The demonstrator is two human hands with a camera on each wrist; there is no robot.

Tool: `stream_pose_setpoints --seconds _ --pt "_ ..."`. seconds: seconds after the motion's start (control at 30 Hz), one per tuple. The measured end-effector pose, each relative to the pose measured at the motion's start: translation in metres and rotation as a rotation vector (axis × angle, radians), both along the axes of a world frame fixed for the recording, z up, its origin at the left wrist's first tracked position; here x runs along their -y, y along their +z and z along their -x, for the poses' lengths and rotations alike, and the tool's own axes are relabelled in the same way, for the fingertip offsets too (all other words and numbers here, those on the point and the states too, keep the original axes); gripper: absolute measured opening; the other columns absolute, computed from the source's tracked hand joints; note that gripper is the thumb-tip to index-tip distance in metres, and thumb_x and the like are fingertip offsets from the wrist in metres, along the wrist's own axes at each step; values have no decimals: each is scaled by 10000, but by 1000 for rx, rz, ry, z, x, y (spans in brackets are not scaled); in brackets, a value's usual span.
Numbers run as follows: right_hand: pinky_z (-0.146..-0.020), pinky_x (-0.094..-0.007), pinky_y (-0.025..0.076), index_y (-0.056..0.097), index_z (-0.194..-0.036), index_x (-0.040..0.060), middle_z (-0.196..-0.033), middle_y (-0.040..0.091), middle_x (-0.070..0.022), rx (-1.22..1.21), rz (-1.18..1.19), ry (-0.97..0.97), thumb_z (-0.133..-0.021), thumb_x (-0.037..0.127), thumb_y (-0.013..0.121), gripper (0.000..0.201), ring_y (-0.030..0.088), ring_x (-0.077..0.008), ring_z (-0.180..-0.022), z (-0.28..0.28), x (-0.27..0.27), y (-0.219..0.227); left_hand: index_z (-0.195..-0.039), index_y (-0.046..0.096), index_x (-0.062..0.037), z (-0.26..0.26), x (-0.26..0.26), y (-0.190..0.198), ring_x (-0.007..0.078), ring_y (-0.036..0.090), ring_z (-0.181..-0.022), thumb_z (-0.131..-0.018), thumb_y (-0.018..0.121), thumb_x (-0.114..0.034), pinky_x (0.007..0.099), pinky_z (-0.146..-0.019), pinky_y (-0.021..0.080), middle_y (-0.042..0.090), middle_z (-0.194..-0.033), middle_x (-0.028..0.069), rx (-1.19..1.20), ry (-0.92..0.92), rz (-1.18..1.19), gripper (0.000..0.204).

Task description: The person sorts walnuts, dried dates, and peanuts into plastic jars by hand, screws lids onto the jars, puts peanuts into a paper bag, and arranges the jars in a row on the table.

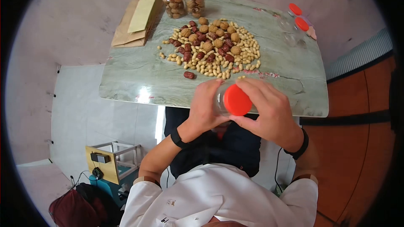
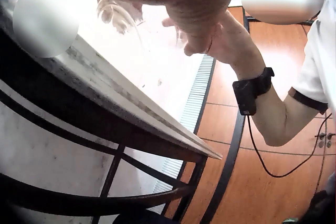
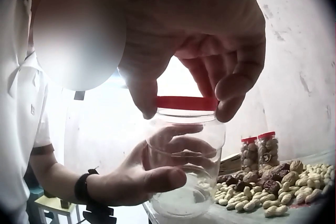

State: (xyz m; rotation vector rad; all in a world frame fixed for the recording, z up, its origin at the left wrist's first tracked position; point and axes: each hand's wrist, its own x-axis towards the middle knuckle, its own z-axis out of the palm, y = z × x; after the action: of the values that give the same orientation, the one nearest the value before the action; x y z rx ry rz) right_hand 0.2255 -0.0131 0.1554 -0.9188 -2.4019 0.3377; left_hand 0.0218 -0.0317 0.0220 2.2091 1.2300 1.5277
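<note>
Both hands hold one clear plastic jar (image 3: 185,169) over the near edge of the green marble table (image 1: 139,80). Left hand (image 1: 206,109) wraps around its side. Right hand (image 1: 269,111) pinches the round red lid (image 1: 237,100) on top. Beyond lies a pile of peanuts, walnuts and red dates (image 1: 212,48), with two full red-lidded jars (image 1: 184,1) at the far edge.

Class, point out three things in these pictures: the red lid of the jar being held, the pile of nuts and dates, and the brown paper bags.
red lid (image 1: 237,99), head view, middle of its top.
pile of nuts and dates (image 1: 212,48), head view, centre of the heap.
brown paper bags (image 1: 126,33), head view, the lower bag's flat face.
</note>
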Motion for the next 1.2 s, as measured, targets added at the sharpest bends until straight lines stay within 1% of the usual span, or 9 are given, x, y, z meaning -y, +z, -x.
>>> stream_pose_setpoints --seconds 0.17,0.27,0.33,0.47,0.57,0.9,0.97,1.07,1.2 --pt "-993 -464 530 595 -1387 53 -1349 601 -153 -12 98 141 -677 79 874 763 606 -375 -1213 -7 2 7 -1426 474 -3 4 6 -8 433 617 -1129 -557 1000 -332 498 -955 515 609 -1290 230 114 -68 116 1068" --pt "-1003 -448 529 550 -1408 57 -1394 553 -143 -12 50 162 -704 14 834 760 570 -349 -1283 -23 -6 6 -1473 408 -7 3 6 -14 332 632 -1192 -646 964 -240 432 -1000 514 619 -1300 205 220 -43 241 1023" --pt "-1011 -436 534 519 -1381 72 -1303 576 -154 -235 117 3 -729 -2 781 707 633 -346 -1158 -38 -15 -6 -1492 381 -8 8 1 -23 311 624 -1213 -663 965 -243 419 -1015 508 617 -1307 197 259 -63 224 1042" --pt "-1027 -405 548 466 -1367 31 -1238 597 -157 -482 382 -411 -806 43 791 649 652 -261 -1164 -108 -53 -70 -1532 327 -12 16 -3 -34 289 612 -1248 -687 975 -262 413 -1045 495 600 -1335 186 338 -56 175 1094" --pt "-1045 -408 533 476 -1369 27 -1242 607 -160 -484 345 -488 -827 76 810 638 646 -265 -1174 -159 -74 -115 -1519 357 -5 15 -6 -36 287 613 -1249 -691 983 -285 421 -1049 492 585 -1352 178 381 -78 195 1075" --pt "-1163 -454 396 519 -1388 2 -1367 575 -240 65 187 -692 -836 166 817 648 531 -409 -1315 -190 -87 -137 -1531 342 -6 15 -1 -29 290 606 -1275 -676 999 -311 417 -1067 482 587 -1353 181 203 -44 246 1120" --pt "-1175 -462 381 509 -1432 2 -1469 509 -248 47 -122 -625 -849 167 795 670 484 -426 -1368 -191 -91 -150 -1527 348 -12 14 -4 -24 290 605 -1271 -680 998 -312 415 -1066 484 582 -1357 178 236 -34 288 1109" --pt "-1185 -468 367 476 -1488 0 -1540 441 -265 176 -89 -466 -877 124 734 675 432 -443 -1417 -157 -86 -124 -1485 390 -24 9 -11 -23 347 644 -1203 -662 990 -327 439 -1013 527 604 -1340 189 277 -5 302 1062" --pt "-1190 -501 359 485 -1499 34 -1542 440 -268 307 -22 -386 -865 82 702 672 421 -454 -1425 -142 -85 -116 -1500 381 -23 12 -12 -22 271 601 -1261 -694 991 -315 399 -1066 495 558 -1377 163 298 -40 345 1052"
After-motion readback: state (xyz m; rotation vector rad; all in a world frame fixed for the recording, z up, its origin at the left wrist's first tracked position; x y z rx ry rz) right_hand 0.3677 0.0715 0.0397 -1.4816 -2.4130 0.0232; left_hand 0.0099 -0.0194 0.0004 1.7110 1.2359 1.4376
